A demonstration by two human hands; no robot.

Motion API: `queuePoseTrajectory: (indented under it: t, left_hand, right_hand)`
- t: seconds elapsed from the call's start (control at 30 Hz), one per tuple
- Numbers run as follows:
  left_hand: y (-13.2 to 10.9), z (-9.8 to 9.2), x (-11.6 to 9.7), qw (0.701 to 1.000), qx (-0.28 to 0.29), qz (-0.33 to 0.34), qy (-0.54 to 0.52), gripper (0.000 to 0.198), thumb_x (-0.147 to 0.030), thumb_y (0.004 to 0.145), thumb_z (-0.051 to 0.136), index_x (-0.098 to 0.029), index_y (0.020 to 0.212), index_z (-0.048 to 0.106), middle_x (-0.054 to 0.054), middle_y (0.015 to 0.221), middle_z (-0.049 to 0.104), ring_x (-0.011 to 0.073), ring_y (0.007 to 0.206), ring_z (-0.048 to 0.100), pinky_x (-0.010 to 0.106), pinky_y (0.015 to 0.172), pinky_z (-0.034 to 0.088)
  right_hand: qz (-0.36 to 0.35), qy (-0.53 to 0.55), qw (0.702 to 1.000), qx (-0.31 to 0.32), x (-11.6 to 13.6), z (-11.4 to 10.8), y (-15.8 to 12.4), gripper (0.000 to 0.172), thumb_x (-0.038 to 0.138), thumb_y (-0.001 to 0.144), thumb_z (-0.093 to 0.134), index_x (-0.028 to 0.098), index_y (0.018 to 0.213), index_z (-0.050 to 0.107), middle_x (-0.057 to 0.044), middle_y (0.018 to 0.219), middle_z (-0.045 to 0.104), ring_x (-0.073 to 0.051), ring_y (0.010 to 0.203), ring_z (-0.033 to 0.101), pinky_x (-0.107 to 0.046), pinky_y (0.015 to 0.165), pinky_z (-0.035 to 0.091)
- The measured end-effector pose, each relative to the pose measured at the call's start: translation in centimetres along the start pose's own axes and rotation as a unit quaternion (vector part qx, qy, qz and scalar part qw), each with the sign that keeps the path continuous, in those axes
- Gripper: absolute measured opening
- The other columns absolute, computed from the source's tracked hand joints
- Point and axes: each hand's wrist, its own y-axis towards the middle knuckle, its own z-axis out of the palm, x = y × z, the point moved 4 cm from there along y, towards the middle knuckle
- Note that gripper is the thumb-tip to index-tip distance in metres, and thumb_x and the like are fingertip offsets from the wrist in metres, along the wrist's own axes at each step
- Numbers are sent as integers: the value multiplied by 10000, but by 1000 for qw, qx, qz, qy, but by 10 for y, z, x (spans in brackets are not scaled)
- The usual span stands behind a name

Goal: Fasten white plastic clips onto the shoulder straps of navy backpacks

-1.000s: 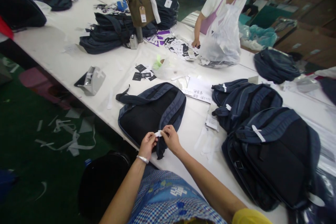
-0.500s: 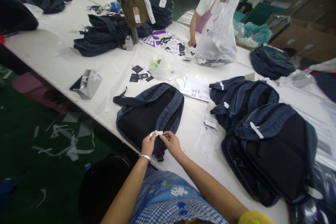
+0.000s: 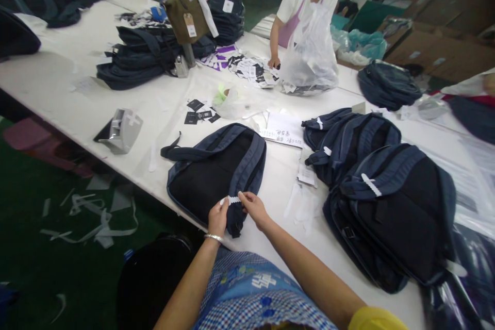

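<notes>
A dark navy backpack [image 3: 204, 183] lies on the table in front of me, its black back panel and shoulder straps facing up. At its near end, a small white strip [image 3: 233, 200] with a wavy edge lies across the lower part of a strap. My left hand [image 3: 218, 216] is closed, pinching the strip's left end between thumb and finger. On the other side, my right hand [image 3: 253, 209] pinches the right end, its remaining fingers curled beside the strap. The strap's end with a buckle [image 3: 234, 227] hangs below both hands.
To the right, several backpacks [image 3: 402, 211] lie stacked, with white strips on their straps. Black tags [image 3: 199, 112], a written sheet [image 3: 280, 128] and a grey-white box [image 3: 122, 131] lie beyond and left. A co-worker [image 3: 296, 15] stands across the table [image 3: 85, 124].
My right hand has shifted slightly right and the strip now shows more of its length between my hands. The whole view has moved a little, so surroundings appear further left.
</notes>
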Motion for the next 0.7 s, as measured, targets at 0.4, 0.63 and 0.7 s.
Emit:
queuePoseTrajectory:
  t: [0.4, 0.63, 0.7]
  left_hand:
    - [-7, 5, -19, 988, 23, -90, -125, 441, -476, 707, 705, -128, 976, 688, 123, 930, 708, 188, 762, 667, 277, 675, 516]
    - [-9, 0, -32, 997, 42, -57, -19, 427, -410, 641, 777, -141, 963, 697, 111, 941, 711, 187, 823, 660, 266, 713, 515]
    - [-4, 3, -32, 998, 53, -36, 18, 419, -369, 615, 795, -140, 950, 692, 104, 921, 713, 193, 819, 661, 266, 700, 517]
  right_hand:
    - [-32, -21, 999, -5, -2, 3, 2, 447, 615, 707, 592, 190, 631, 479, 75, 522, 379, -81, 489, 333, -230, 473, 249]
    - [-38, -4, 999, -6, -9, 1, 2, 457, 620, 721, 558, 191, 603, 450, 74, 514, 384, -86, 496, 344, -231, 486, 257]
    - [-33, -16, 999, -1, -11, 0, 2, 462, 625, 729, 535, 191, 597, 449, 72, 505, 387, -89, 493, 349, -233, 488, 265]
